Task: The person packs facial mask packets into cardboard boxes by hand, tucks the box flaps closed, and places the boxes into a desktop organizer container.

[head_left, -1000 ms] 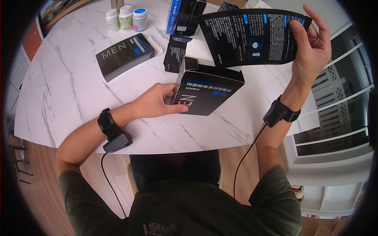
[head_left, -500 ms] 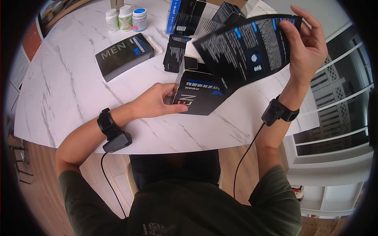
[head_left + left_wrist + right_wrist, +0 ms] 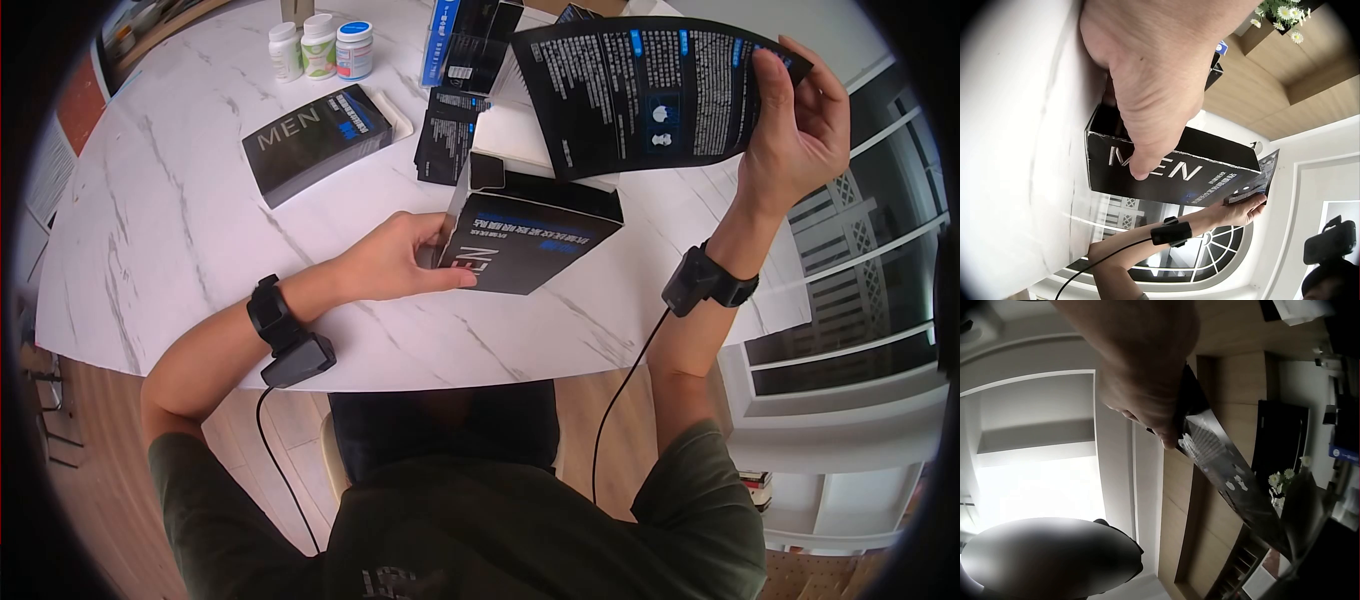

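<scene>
My left hand (image 3: 405,258) grips the left side of a black MEN box (image 3: 530,245), thumb on its printed front; the box's top is open, with flaps raised. In the left wrist view the thumb of the left hand (image 3: 1147,94) lies across the box's (image 3: 1166,178) lettering. Up at the right, my right hand (image 3: 800,140) pinches the right end of a black printed sheet or pouch (image 3: 650,95), held above and behind the box. The right wrist view shows the right hand (image 3: 1141,394) holding the sheet (image 3: 1229,475), seen nearly edge-on.
Another MEN box (image 3: 320,140) lies at the left on the marble-patterned table (image 3: 150,250). Behind it stand white bottles (image 3: 286,55) and a blue-lidded jar (image 3: 355,52). Black packets (image 3: 440,140) lie behind the held box, with a blue and black box (image 3: 475,45) farther back.
The sheet dipped toward the box's top and bent, then rose and flattened again. My right hand moved slightly left, then back to the right. My left hand stayed on the box.
</scene>
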Demonstrator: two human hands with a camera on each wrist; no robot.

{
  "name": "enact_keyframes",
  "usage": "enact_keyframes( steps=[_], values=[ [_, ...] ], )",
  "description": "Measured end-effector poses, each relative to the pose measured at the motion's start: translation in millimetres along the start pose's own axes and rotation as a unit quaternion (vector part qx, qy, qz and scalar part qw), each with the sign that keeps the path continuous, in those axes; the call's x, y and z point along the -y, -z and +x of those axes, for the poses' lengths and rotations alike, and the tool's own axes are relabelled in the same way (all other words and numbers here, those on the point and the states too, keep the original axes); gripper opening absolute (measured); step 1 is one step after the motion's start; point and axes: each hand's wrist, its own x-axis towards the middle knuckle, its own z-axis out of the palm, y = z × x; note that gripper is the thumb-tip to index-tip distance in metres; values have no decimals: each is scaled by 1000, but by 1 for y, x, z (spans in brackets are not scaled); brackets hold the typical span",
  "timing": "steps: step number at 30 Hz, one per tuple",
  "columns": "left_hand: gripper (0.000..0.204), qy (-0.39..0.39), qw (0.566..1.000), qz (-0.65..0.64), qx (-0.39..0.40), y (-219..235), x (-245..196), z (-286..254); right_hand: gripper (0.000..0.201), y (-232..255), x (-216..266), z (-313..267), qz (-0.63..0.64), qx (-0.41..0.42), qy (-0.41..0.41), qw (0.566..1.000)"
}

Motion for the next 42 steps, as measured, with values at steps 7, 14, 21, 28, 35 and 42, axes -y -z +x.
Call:
enact_keyframes(
  steps=[7,14,21,28,35,42],
  values=[
    [32,6,999,50,8,3,2,-1,16,8,2,-5,-9,99,-51,994],
    [31,-106,994,22,-22,2,2,-1,13,15,14,0,-34,176,-33,983],
    [31,-92,995,-28,-34,3,1,-1,14,21,17,5,15,229,-57,972],
    [35,-118,993,-16,-25,6,2,-2,9,27,23,7,-50,202,-63,976],
    [37,-130,990,-34,-32,4,-4,-3,8,14,28,7,-26,284,-19,958],
    [32,-118,992,-23,-48,5,0,-2,8,7,36,4,-71,212,21,974]
  ],
)
